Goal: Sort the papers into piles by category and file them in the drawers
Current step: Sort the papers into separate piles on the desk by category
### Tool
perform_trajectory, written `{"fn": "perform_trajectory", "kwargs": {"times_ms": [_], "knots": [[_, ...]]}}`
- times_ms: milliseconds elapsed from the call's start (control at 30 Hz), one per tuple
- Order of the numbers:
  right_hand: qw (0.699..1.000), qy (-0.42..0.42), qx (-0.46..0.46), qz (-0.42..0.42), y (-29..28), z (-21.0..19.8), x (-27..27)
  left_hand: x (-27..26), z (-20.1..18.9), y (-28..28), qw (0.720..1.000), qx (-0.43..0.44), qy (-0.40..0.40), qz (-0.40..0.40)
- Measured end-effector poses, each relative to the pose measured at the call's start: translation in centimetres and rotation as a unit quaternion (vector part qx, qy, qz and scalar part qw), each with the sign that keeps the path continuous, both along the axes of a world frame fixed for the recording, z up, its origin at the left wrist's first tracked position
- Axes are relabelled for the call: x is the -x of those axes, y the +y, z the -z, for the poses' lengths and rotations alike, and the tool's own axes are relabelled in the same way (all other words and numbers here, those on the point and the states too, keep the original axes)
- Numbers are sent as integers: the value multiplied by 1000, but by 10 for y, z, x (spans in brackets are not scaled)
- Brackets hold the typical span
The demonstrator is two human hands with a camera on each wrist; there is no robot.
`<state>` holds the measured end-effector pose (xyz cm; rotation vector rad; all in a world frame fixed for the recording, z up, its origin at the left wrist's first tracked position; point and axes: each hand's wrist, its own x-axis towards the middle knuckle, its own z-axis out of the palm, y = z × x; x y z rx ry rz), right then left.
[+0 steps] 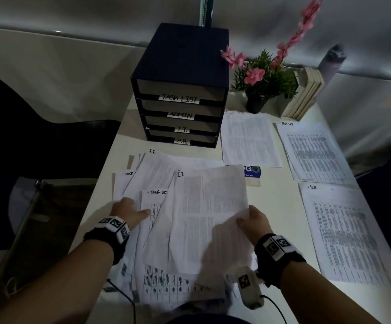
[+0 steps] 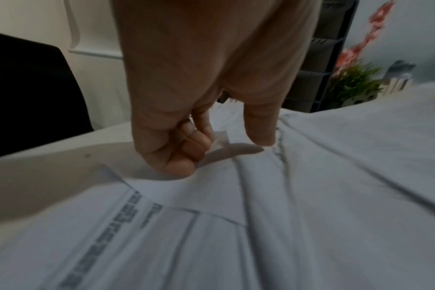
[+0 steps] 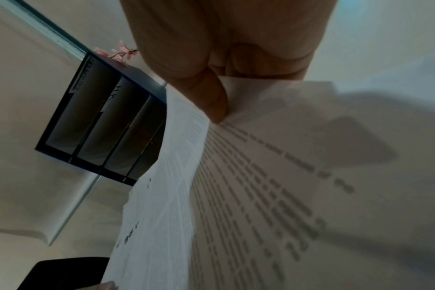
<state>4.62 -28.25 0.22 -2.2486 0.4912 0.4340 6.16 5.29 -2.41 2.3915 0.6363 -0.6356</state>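
Note:
A dark drawer unit [image 1: 180, 90] [image 3: 99, 127] stands at the back of the white table [image 1: 281, 206], its drawers labelled TASK LIST, ADMIN, I.T. and H.R., all closed. In front of it lies a loose pile of papers [image 1: 154, 174] [image 2: 311, 196]. My right hand [image 1: 246, 217] [image 3: 219, 102] pinches the right edge of a text sheet marked I.T. [image 1: 208, 206] [image 3: 261, 176], lifted off the pile. My left hand [image 1: 131, 210] [image 2: 224, 145] rests on the pile's left side, fingers curled, thumb tip on a TASK LIST sheet [image 1: 152, 206].
To the right lie sorted stacks: an I.T. stack [image 1: 248, 139], a TASK LIST stack [image 1: 313, 153] and an H.R. stack [image 1: 344, 235]. A potted pink-flowered plant [image 1: 260, 85], upright books [image 1: 306, 94] and a bottle [image 1: 332, 61] stand behind. A dark chair [image 1: 14, 136] is at left.

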Motion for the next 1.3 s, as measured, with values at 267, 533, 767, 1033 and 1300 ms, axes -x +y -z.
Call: {"fn": "perform_trajectory", "kwargs": {"times_ms": [267,533,767,1033,1300], "knots": [[1000,-7,1,-16,14,0,-10,14,5,-18,987,97,-110,-61],[995,-53,75,-24,1,-9,-23,-6,11,27,994,-91,-63,0],[998,-60,-6,-36,-3,-12,-20,20,18,-11,987,-103,-33,118],[988,13,54,-146,15,-2,-3,7,3,-21,989,-76,-119,43],[990,-38,73,-116,12,-7,-8,3,1,0,996,-28,-80,-32]]}}
